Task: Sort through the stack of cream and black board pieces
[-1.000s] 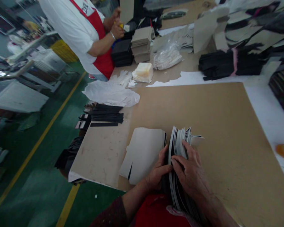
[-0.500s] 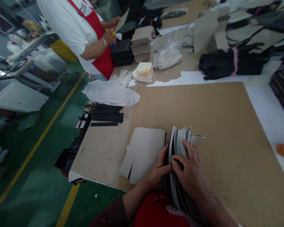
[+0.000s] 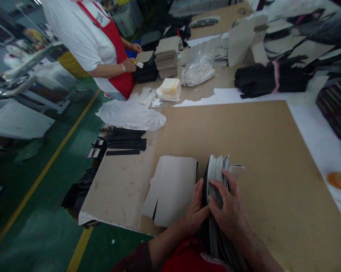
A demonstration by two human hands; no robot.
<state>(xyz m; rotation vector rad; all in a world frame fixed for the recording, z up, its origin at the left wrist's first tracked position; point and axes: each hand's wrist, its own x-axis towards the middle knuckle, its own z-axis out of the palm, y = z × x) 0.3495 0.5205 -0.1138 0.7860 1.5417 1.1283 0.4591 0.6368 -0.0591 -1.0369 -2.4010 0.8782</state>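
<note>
A thick stack of thin sheets (image 3: 215, 168), black on one face and pale at the edges, stands on edge at the table's front, against the red apron. My left hand (image 3: 195, 213) presses its black left face, fingers wrapped along that side. Across the upper edges lies my right hand (image 3: 232, 211), its fingers curled over the sheets. One pale sheet corner (image 3: 237, 170) sticks out to the right of the stack. Left of my hands, a loose pile of pale boards (image 3: 174, 189) lies flat, with a little black showing at its edge.
Black strips (image 3: 125, 141) lie at the table's left edge beside a crumpled plastic bag (image 3: 130, 114). Farther back are a yellowish block (image 3: 169, 90), stacked boards (image 3: 167, 56) and a tied black bundle (image 3: 272, 77). A co-worker (image 3: 102, 53) in a red apron stands at far left.
The sheets at the stack's left side, parted before, now sit closer together, and my right fingers have shifted over the edges. The co-worker's hands have lowered a board onto a black pile.
</note>
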